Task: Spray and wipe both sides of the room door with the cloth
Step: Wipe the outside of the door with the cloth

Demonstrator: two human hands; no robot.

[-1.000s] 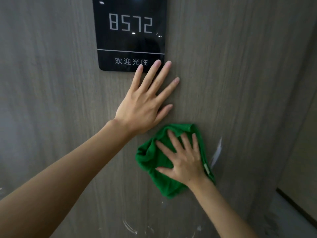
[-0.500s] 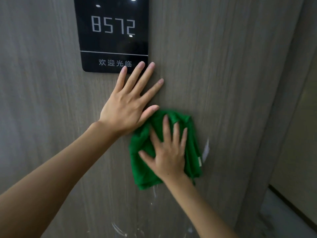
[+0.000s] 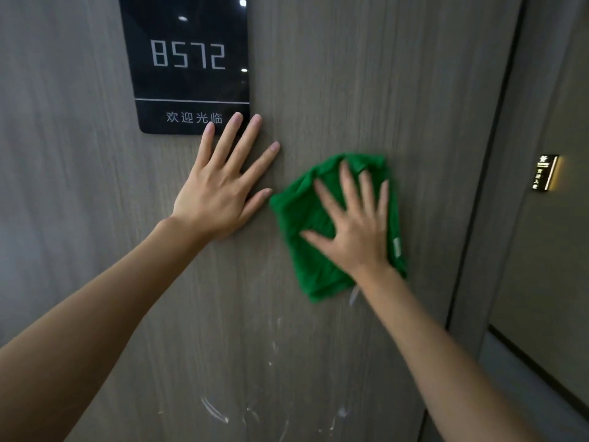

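Note:
The grey wood-grain room door [image 3: 366, 74] fills the view. My left hand [image 3: 223, 189] lies flat on it with fingers spread, fingertips at the lower edge of a black number plate [image 3: 188, 59] reading 8572. My right hand [image 3: 357, 228] presses a folded green cloth [image 3: 306, 218] flat against the door with straight spread fingers, just right of my left hand. Wet streaks and foam marks [image 3: 274, 403] show on the door below the cloth.
The dark door frame [image 3: 487, 186] runs down the right side. Beyond it is a wall with a small lit sign [image 3: 546, 172] and a dark skirting line [image 3: 535, 368] lower right.
My right hand has slid the cloth up and to the right across the door. The left hand has stayed flat under the number plate; the camera view has shifted.

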